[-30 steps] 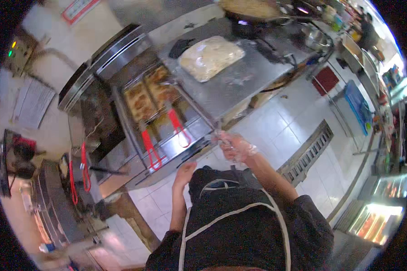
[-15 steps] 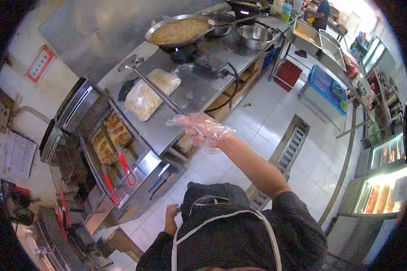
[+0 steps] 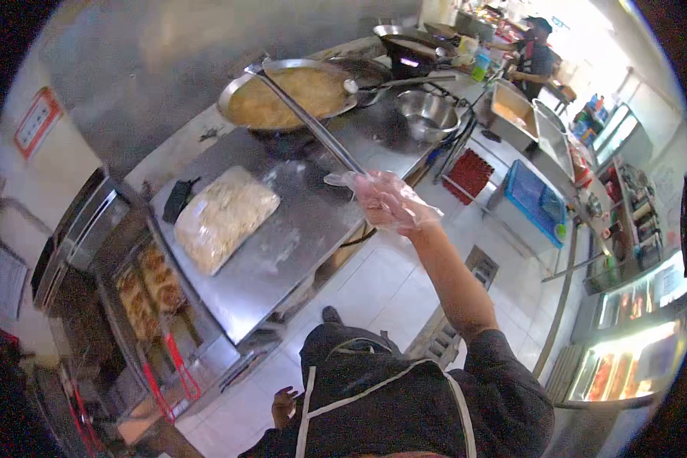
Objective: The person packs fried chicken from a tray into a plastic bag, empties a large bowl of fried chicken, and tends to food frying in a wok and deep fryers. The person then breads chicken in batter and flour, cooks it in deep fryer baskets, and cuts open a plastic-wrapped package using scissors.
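Observation:
My right hand, in a clear plastic glove, is closed around one end of what look like long metal tongs. They point up and left, their far end in front of a wide wok of yellowish liquid with food in it. Bare and low beside my apron, my left hand hangs with its fingers apart and holds nothing. A clear plastic bag of pale food lies on the steel counter, below the tongs. Beside it is a small dark bundle.
A fryer tray with browned pieces and red-handled tools is at the left. A steel bowl stands beyond the wok. Farther off are a red crate, a blue-lidded tub and another person.
My right hand has moved forward with the tongs, whose far end now overlaps the wok in view. The camera has shifted along the counter. My left hand's fingers now show more spread.

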`<action>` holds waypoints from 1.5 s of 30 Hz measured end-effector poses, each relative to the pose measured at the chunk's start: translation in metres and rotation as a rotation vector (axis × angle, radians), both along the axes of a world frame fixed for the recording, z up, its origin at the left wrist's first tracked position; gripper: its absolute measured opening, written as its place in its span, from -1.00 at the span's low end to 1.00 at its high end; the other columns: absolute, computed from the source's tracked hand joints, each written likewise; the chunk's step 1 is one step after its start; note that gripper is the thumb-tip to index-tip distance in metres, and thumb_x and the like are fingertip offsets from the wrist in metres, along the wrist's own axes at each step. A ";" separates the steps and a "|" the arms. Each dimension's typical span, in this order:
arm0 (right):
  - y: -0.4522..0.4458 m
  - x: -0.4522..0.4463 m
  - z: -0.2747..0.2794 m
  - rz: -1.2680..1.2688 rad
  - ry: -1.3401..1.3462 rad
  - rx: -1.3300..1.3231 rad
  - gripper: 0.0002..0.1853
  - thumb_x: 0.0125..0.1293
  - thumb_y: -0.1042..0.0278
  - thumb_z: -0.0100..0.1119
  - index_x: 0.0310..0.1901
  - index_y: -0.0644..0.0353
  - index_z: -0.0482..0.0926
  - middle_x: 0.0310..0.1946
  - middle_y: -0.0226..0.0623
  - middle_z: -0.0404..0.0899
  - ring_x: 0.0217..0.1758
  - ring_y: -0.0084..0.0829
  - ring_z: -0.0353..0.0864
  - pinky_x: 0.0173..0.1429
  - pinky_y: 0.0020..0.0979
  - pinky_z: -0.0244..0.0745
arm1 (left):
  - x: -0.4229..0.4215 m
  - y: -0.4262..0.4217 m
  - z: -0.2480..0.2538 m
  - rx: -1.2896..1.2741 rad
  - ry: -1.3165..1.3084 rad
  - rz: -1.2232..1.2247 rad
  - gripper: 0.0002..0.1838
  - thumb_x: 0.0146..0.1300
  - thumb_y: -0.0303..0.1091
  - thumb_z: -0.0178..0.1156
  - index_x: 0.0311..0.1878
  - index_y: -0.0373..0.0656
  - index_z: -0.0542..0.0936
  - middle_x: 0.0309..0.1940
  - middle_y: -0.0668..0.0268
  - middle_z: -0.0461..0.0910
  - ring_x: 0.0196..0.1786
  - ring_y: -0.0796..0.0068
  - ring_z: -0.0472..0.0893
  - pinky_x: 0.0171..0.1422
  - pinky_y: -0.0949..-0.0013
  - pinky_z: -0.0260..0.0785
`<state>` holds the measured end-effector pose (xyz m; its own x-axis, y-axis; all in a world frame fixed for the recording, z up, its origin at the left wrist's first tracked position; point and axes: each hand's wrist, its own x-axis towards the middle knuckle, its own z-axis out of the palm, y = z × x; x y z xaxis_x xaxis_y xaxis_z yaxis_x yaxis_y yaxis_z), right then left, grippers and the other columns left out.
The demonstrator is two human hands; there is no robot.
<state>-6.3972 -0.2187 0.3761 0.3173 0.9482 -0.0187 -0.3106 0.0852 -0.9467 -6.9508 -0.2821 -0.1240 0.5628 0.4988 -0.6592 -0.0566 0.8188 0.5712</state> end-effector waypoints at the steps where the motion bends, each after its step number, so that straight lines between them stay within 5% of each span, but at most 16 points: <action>1: -0.002 0.013 0.012 -0.103 -0.163 -0.059 -0.68 0.22 0.18 0.14 -0.10 0.18 0.41 -0.58 -0.61 0.23 -0.62 -0.74 0.18 -0.59 -0.68 0.15 | 0.016 0.025 -0.007 -0.305 0.078 -0.017 -0.53 0.21 -0.08 -0.04 0.13 -0.11 0.34 0.00 0.11 0.47 -0.16 0.16 0.55 -0.16 0.32 0.33; 7: 0.007 0.132 0.054 -0.085 0.378 0.066 -0.84 0.23 0.31 0.07 -0.19 0.12 0.44 -0.69 -0.55 0.28 -0.79 -0.72 0.15 -0.75 -0.67 0.06 | 0.119 0.102 0.047 0.109 0.301 -0.119 -0.54 0.22 -0.12 -0.07 0.16 -0.09 0.32 -0.07 0.14 0.53 -0.21 0.25 0.58 -0.25 0.28 0.31; 8: 0.010 0.156 0.054 0.073 0.358 0.129 -0.85 0.24 0.33 0.04 -0.19 0.13 0.45 -0.66 -0.52 0.33 -0.81 -0.71 0.16 -0.76 -0.67 0.07 | 0.125 0.107 0.047 0.109 0.312 -0.123 -0.54 0.22 -0.12 -0.07 0.16 -0.09 0.32 -0.07 0.14 0.53 -0.21 0.25 0.58 -0.25 0.28 0.31; 9: 0.012 0.174 0.048 -0.164 0.282 0.050 -0.86 0.23 0.32 0.03 -0.21 0.13 0.45 -0.65 -0.52 0.33 -0.79 -0.70 0.18 -0.75 -0.67 0.08 | 0.135 0.112 0.052 0.090 0.329 -0.089 -0.55 0.23 -0.15 -0.07 0.16 -0.10 0.31 -0.08 0.14 0.54 -0.21 0.25 0.58 -0.24 0.28 0.31; 12: 0.032 0.243 -0.009 -0.212 0.295 -0.004 -0.86 0.19 0.37 0.05 -0.23 0.18 0.46 -0.72 -0.57 0.26 -0.78 -0.70 0.17 -0.76 -0.66 0.08 | 0.145 0.114 0.058 0.075 0.399 -0.055 -0.56 0.22 -0.20 -0.05 0.16 -0.12 0.31 -0.10 0.14 0.55 -0.20 0.24 0.58 -0.23 0.27 0.32; 22: 0.159 0.431 -0.109 -0.151 0.554 -0.065 -0.93 0.13 0.47 0.04 -0.49 0.14 0.43 -0.72 -0.56 0.33 -0.75 -0.69 0.25 -0.71 -0.66 0.18 | 0.162 -0.054 0.046 0.135 0.266 0.551 -0.52 0.22 -0.07 0.10 0.15 -0.09 0.37 -0.04 0.19 0.52 -0.01 0.21 0.53 -0.08 0.22 0.39; 25: 0.199 0.472 -0.115 -0.159 0.665 -0.052 -0.87 0.13 0.43 0.05 -0.55 0.11 0.41 -0.74 -0.54 0.32 -0.76 -0.66 0.25 -0.69 -0.63 0.20 | 0.225 -0.051 0.058 0.088 0.447 0.391 -0.53 0.23 -0.09 0.09 0.15 -0.11 0.38 -0.03 0.19 0.52 0.01 0.23 0.52 -0.04 0.22 0.38; 27: 0.224 0.502 -0.134 0.113 0.652 -0.068 -0.83 0.15 0.36 0.07 -0.57 0.09 0.39 -0.73 -0.51 0.33 -0.76 -0.63 0.27 -0.69 -0.60 0.22 | 0.261 -0.045 0.067 0.080 0.515 0.270 -0.53 0.23 -0.10 0.08 0.14 -0.12 0.38 -0.02 0.18 0.52 0.02 0.24 0.51 -0.02 0.23 0.37; 28: 0.228 0.500 -0.140 -0.096 0.428 0.082 -0.82 0.15 0.28 0.15 -0.52 0.11 0.40 -0.70 -0.45 0.38 -0.74 -0.59 0.32 -0.68 -0.58 0.26 | 0.277 -0.040 0.070 0.082 0.533 0.227 -0.54 0.24 -0.10 0.08 0.14 -0.12 0.39 -0.02 0.18 0.52 0.03 0.24 0.51 -0.01 0.23 0.37; 31: 0.224 0.475 -0.086 -0.306 0.525 -0.054 -0.78 0.13 0.20 0.21 -0.40 0.11 0.40 -0.66 -0.42 0.40 -0.73 -0.55 0.34 -0.66 -0.54 0.30 | 0.307 -0.023 0.081 0.104 0.573 0.103 -0.54 0.25 -0.11 0.07 0.14 -0.14 0.39 -0.01 0.18 0.52 0.04 0.26 0.50 0.02 0.23 0.36; 32: 0.229 0.490 -0.107 -0.251 0.696 -0.030 -0.55 -0.05 0.29 0.42 -0.12 0.09 0.43 -0.41 -0.29 0.43 -0.50 -0.48 0.42 -0.61 -0.61 0.32 | 0.315 -0.016 0.085 0.108 0.580 0.072 -0.55 0.25 -0.12 0.06 0.14 -0.14 0.40 -0.01 0.18 0.52 0.05 0.26 0.50 0.03 0.23 0.36; 37: 0.184 0.466 -0.122 -0.347 0.730 -0.147 -0.57 -0.03 0.26 0.40 -0.14 0.11 0.43 -0.44 -0.31 0.45 -0.53 -0.51 0.42 -0.64 -0.55 0.33 | 0.319 -0.010 0.082 0.258 0.591 -0.216 -0.56 0.26 -0.14 0.04 0.14 -0.16 0.41 0.01 0.17 0.51 0.08 0.29 0.48 0.08 0.23 0.34; 39: 0.144 0.454 -0.127 -0.281 0.614 -0.182 -0.77 0.14 0.31 0.21 -0.22 0.17 0.44 -0.38 -0.22 0.50 -0.59 -0.51 0.44 -0.56 -0.51 0.38 | 0.306 -0.010 0.059 0.501 0.553 -0.465 -0.56 0.27 -0.15 0.04 0.14 -0.17 0.41 0.02 0.16 0.51 0.09 0.30 0.48 0.10 0.23 0.33; 41: 0.105 0.471 -0.148 -0.261 0.461 -0.252 -0.74 0.12 0.32 0.22 -0.16 0.14 0.47 -0.41 -0.28 0.51 -0.57 -0.55 0.44 -0.55 -0.57 0.31 | 0.305 0.005 0.040 0.764 0.485 -0.682 -0.57 0.28 -0.16 0.03 0.14 -0.18 0.41 0.02 0.16 0.51 0.10 0.31 0.47 0.12 0.24 0.33; 42: 0.093 0.483 -0.147 -0.304 -0.205 -0.182 -0.74 0.06 0.28 0.26 -0.22 0.14 0.50 -0.43 -0.28 0.54 -0.50 -0.47 0.50 -0.42 -0.46 0.40 | 0.339 0.028 0.077 0.742 0.516 -0.743 -0.58 0.28 -0.17 0.02 0.12 -0.20 0.44 0.00 0.16 0.53 0.06 0.32 0.49 0.11 0.27 0.33; 45: 0.075 0.491 -0.093 -0.479 -0.550 -0.428 -0.75 0.01 0.28 0.23 -0.23 0.11 0.58 -0.41 -0.24 0.60 -0.25 -0.30 0.62 -0.18 -0.34 0.50 | 0.502 0.096 0.238 0.702 0.504 -0.800 -0.62 0.30 -0.19 0.01 0.04 -0.26 0.50 -0.08 0.14 0.57 -0.05 0.34 0.56 0.07 0.39 0.33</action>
<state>-5.9060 -0.1440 0.2833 0.7520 0.6553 -0.0710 0.1819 -0.3098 -0.9333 -6.4486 -0.1864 0.1140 0.6349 0.4636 -0.6181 0.6916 0.0158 0.7222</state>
